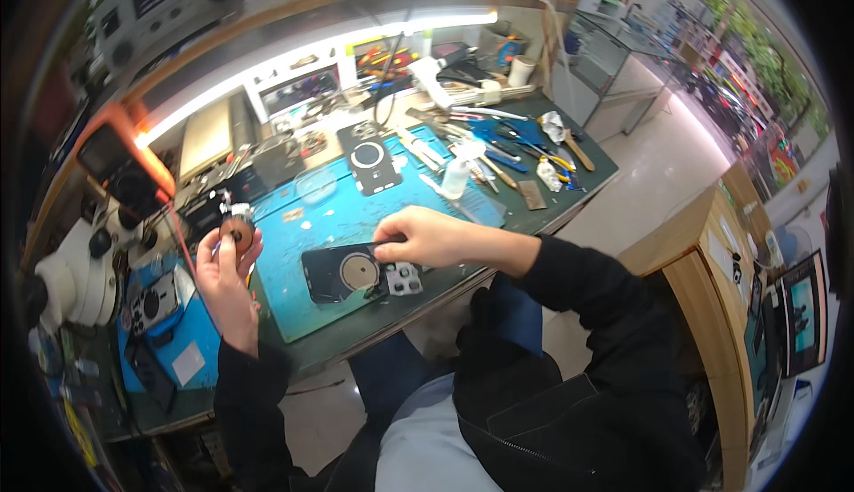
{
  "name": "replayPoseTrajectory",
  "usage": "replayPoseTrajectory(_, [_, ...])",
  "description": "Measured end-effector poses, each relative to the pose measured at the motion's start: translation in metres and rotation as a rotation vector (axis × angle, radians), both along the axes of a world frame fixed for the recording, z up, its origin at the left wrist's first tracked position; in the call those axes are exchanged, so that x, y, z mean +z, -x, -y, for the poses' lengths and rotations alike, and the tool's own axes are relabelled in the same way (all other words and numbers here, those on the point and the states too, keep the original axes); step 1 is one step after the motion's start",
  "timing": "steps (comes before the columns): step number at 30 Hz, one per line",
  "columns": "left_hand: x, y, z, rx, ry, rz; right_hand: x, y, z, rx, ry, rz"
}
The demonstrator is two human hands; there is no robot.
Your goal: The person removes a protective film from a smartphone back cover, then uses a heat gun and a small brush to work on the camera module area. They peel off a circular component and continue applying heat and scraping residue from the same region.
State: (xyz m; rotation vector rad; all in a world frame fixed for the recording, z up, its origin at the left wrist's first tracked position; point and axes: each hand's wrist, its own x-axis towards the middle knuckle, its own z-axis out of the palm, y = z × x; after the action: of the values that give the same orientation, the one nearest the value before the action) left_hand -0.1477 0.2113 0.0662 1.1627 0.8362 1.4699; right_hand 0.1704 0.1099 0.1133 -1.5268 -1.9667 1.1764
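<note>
Your left hand (229, 270) grips a brown rounded object with a white top (237, 228); your right hand (402, 236) curls at a black rectangular phone panel (327, 278), grip indeterminable. Panel sits over the blue mat (283, 234), long axis left-right, camera end (404, 280) pointing right

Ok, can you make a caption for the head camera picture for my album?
Left hand holding a brown round thing, right hand at a dark phone panel over a blue mat.

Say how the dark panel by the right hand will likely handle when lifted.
The dark panel has straight edges and shows no sag, so it is probably stiff. It looks thin, suggesting little weight. Its smooth face may be slippery.
</note>
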Motion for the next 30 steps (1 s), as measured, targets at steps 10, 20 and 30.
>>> replayPoseTrajectory(10, [0.023, -0.053, 0.073, -0.569, 0.354, -0.008, -0.007, -0.211, 0.113, -0.844, -0.223, -0.652])
replayPoseTrajectory(20, [0.047, -0.114, 0.091, -0.616, 0.416, -0.043, -0.009, -0.15, 0.082, -0.777, -0.831, 0.135])
replayPoseTrajectory(30, [0.03, -0.148, 0.107, -0.476, 0.364, 0.018, -0.028, -0.042, 0.065, -0.368, 0.008, -0.841])
